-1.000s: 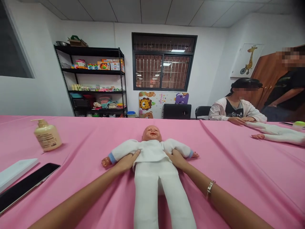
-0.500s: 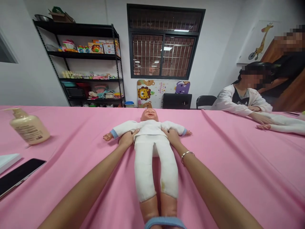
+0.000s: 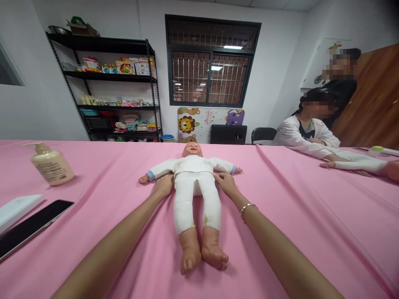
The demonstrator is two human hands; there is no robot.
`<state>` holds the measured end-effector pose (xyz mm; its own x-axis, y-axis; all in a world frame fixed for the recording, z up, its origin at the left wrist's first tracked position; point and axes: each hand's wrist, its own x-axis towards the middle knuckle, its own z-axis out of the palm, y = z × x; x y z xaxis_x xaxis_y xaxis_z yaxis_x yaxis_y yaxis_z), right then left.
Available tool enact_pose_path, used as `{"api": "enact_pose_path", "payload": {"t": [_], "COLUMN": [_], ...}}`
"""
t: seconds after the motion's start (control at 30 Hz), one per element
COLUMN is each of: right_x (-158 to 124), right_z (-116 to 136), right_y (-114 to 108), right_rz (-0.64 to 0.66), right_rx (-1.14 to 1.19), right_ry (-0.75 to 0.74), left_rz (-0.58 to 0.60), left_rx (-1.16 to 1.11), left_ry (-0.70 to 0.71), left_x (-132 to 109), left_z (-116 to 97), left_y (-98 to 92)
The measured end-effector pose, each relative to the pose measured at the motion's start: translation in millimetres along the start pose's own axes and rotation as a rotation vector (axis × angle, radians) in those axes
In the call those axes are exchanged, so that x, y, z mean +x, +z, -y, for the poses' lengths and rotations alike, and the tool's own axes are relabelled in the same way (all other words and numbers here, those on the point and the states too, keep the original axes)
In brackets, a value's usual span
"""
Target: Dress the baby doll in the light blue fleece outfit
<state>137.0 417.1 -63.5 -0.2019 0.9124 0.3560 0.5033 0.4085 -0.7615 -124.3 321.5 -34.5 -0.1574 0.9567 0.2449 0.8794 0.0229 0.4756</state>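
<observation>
A baby doll (image 3: 193, 178) in white clothes lies on its back along the middle of the pink tablecloth (image 3: 280, 216), head away from me, bare feet toward me. My left hand (image 3: 163, 185) rests against the doll's left flank at the waist, fingers curled onto the cloth of its top. My right hand (image 3: 225, 183) presses the other flank in the same way. A bracelet sits on my right wrist. Both arms stretch straight out along the doll's legs.
A cream pump bottle (image 3: 51, 165) stands at the left. A dark phone (image 3: 29, 228) and a white box (image 3: 17, 207) lie near the left edge. At the right, a seated person (image 3: 307, 132) handles another doll (image 3: 355, 165); a second person stands behind. Shelves of toys (image 3: 115, 95) line the back wall.
The doll now lies farther from me, with its bare feet fully in view. My hands have slid from under its arms down to its waist. The view has tilted and drawn back.
</observation>
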Motion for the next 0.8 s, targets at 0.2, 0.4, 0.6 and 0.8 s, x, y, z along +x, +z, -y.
{"api": "enact_pose_path", "payload": {"t": [0.2, 0.4, 0.6, 0.8], "right_x": [-18.3, -14.1, -10.4, -24.3], "right_z": [4.4, 9.4, 16.2, 21.8], "right_y": [4.2, 14.6, 10.1, -9.2], "right_rz": [0.010, -0.003, -0.180, -0.015], "right_rx": [0.353, 0.221, 0.151, 0.139], "right_ry": [0.013, -0.028, -0.026, -0.053], "left_rz": [-0.268, -0.251, -0.398, -0.197], "left_rx": [-0.293, -0.358, -0.350, -0.331], "left_ry": [0.036, 0.141, 0.112, 0.090], "left_x": [-12.2, -9.5, -13.2, -20.0], "left_z": [1.1, -5.7, -9.1, -9.0], "left_y": [-1.0, 1.0, -6.5, -12.3]}}
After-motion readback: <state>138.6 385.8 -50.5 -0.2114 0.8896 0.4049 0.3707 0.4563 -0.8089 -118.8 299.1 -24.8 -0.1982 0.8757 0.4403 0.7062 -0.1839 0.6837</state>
